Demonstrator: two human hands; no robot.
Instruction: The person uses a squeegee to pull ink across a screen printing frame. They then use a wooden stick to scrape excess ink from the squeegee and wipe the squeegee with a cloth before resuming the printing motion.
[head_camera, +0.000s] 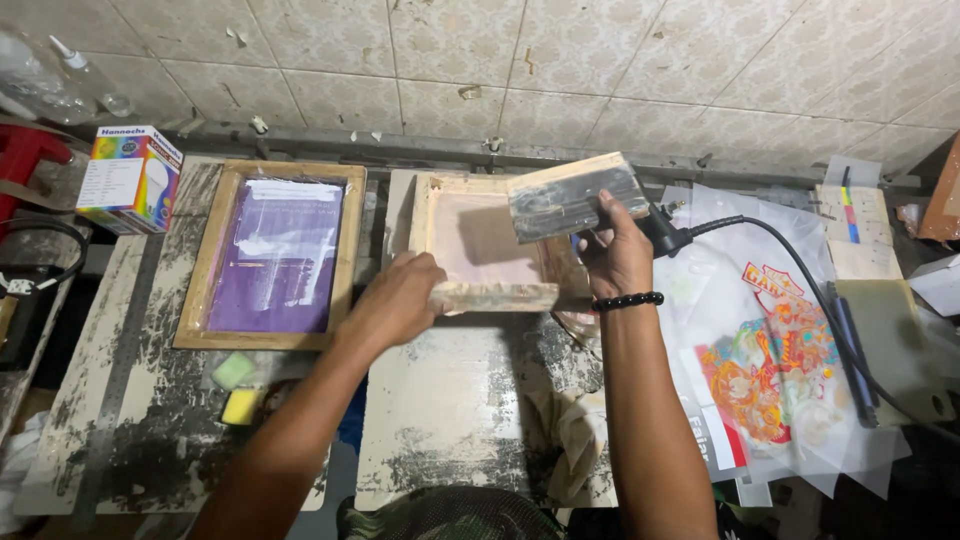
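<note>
here the left hand (400, 295) grips the near rail of the tilted frame (490, 250) on the table (450, 420); the right hand (612, 255) is clamped on the squeegee (575, 197) above it. wet ink could drip from the blade. the mesh is partly hidden.

My left hand (400, 298) grips the near edge of a small wooden-framed printing screen with pale pink mesh (480, 245), tilted up off the paint-stained work table (450, 400). My right hand (615, 255), a black bead bracelet (626, 300) on its wrist, holds a wooden-handled squeegee (575, 195) above the mesh. A larger purple-meshed wooden screen (275, 255) lies to the left.
</note>
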